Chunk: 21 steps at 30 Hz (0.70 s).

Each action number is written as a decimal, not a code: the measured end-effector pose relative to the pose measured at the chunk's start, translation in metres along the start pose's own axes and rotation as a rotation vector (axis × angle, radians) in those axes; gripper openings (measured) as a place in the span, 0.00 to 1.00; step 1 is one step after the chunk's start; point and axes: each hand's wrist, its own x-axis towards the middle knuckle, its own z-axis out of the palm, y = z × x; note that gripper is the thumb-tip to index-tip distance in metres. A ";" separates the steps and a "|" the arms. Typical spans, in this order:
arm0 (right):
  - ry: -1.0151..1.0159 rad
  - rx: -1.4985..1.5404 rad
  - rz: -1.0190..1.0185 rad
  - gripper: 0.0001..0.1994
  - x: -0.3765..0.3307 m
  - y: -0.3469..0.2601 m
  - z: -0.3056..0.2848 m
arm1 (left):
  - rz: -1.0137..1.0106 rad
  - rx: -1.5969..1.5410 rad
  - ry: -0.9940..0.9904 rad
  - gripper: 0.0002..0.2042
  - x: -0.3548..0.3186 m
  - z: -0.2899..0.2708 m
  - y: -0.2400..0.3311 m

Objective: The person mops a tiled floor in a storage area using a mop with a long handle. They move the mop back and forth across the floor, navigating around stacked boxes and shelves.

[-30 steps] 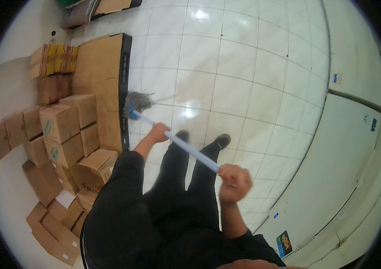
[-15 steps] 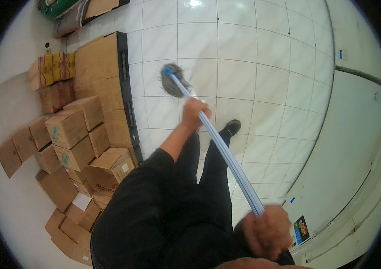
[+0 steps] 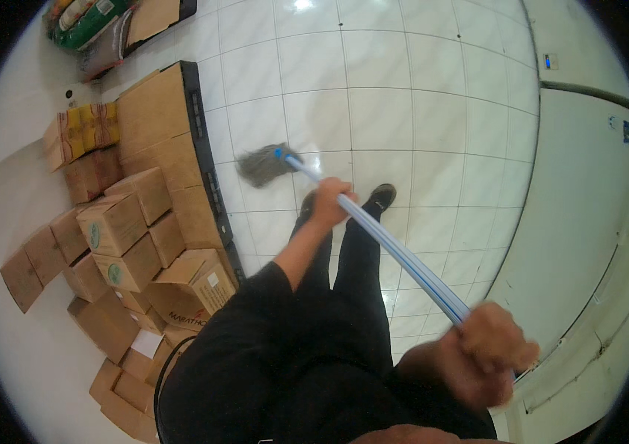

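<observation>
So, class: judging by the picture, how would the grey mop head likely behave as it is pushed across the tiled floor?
The mop head looks like loose strands, so it probably flops and splays. The tiles shine, so it likely slides easily. The straight handle, gripped by the left hand and right hand, seems stiff.

the left hand [image 3: 329, 201] is closed around the mop handle [image 3: 388, 244] near the middle of the frame, and the right hand [image 3: 493, 348], blurred, grips its upper end at lower right. the handle is white with blue stripes and runs diagonally up to the grey mop head [image 3: 261, 166], which lies on the white tiled floor [image 3: 418, 96]. one black shoe [image 3: 381, 197] shows just right of the handle. stacked cardboard boxes [image 3: 118, 237] fill the left side. a pale wall [image 3: 588, 207] stands at right.
</observation>
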 end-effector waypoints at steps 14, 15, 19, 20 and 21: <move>-0.173 -0.349 -0.009 0.13 -0.080 -0.080 0.012 | 0.261 -0.166 -0.329 0.09 -0.027 -0.007 0.038; -0.181 -0.316 0.000 0.12 -0.089 -0.062 0.003 | 0.189 -0.074 -0.332 0.09 -0.048 -0.027 -0.013; -0.267 -0.451 0.006 0.06 -0.140 0.055 -0.020 | 0.114 0.058 -0.256 0.12 -0.117 -0.104 -0.127; -0.254 -0.357 0.102 0.05 -0.158 0.073 -0.023 | 0.015 0.173 -0.400 0.12 -0.133 -0.115 -0.147; -0.177 -0.058 0.321 0.06 -0.163 0.079 -0.022 | -0.086 0.304 -0.526 0.12 -0.133 -0.124 -0.147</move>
